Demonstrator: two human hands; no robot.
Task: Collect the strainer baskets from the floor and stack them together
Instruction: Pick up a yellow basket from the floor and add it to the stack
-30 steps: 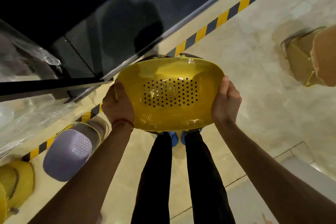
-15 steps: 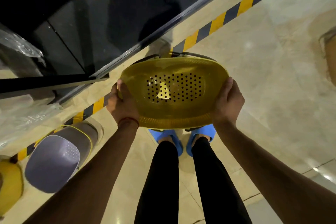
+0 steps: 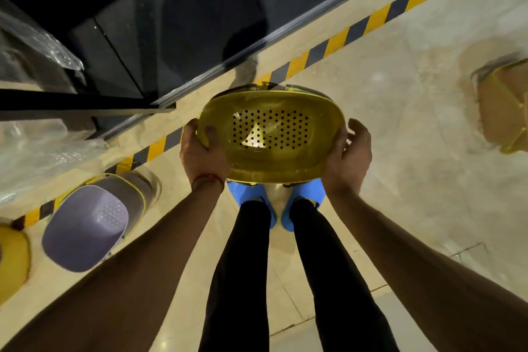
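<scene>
A yellow strainer basket [image 3: 274, 148] with a perforated bottom is held up in front of me, above my blue shoes. My left hand [image 3: 204, 156] grips its left rim, thumb inside the bowl. My right hand [image 3: 348, 156] cups its right end, fingers curled behind the wall. A dark rim of something shows just beyond the basket's far edge. On the floor at the lower left lies a lavender strainer basket [image 3: 85, 227], seated on a grey piece with a yellow rim. Another yellow basket [image 3: 11, 260] is cut off by the left edge.
A black-and-yellow hazard stripe [image 3: 357, 31] runs diagonally along a dark glass wall [image 3: 177, 14]. Clear plastic wrap [image 3: 37, 134] lies at the left. A brownish box-like object [image 3: 504, 107] stands on the tiled floor at the right edge.
The basket has tipped a little, so the floor shows through its holes. The view has shifted, bringing the brownish object back in at the right. Both hands keep their hold.
</scene>
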